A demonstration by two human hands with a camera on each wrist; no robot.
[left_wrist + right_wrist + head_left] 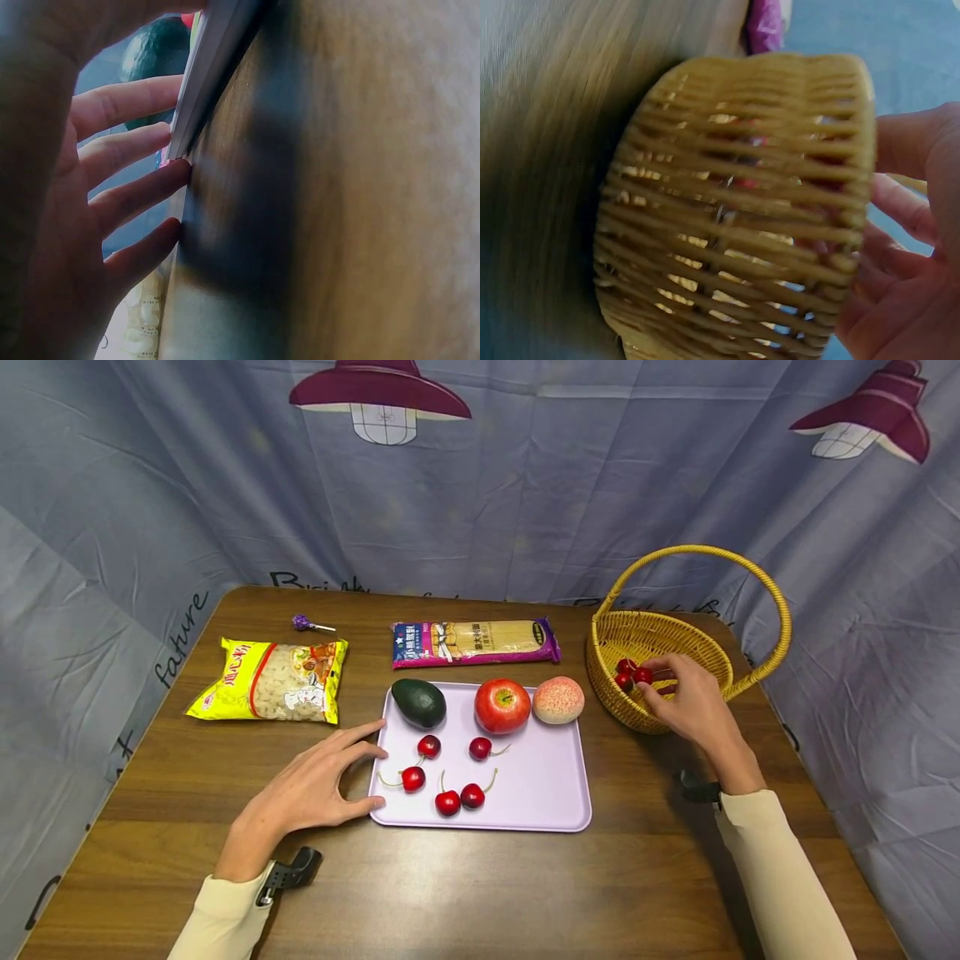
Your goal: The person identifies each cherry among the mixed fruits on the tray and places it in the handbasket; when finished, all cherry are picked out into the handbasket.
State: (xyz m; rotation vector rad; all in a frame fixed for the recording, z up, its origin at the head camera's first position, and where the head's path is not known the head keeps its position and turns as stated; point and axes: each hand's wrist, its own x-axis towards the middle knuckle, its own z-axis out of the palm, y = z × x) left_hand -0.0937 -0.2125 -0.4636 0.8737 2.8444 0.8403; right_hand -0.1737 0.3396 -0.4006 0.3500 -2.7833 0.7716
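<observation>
My left hand (315, 781) rests against the left edge of the lilac tray (540, 785), fingers spread and fingertips touching the rim. On the tray lie a dark green avocado (418, 703), a red apple (502, 706), a pinkish peach (558, 700) and several cherries, one of them a stemmed cherry (413, 778). Over at the right, my right hand (693, 700) reaches inside the yellow wicker basket (622, 714). Thumb and forefinger pinch a cherry (642, 676) there, beside other cherries (626, 668). In the right wrist view the woven wall (735, 210) hides most of the fingertips.
A yellow food bag (270, 681) lies at the left, with a purple-wrapped lollipop (302, 622) behind it. Behind the tray is a packet of noodles (480, 642). The basket's tall handle (701, 550) arches over its opening. A curtain (525, 510) hangs behind the wooden table (480, 893).
</observation>
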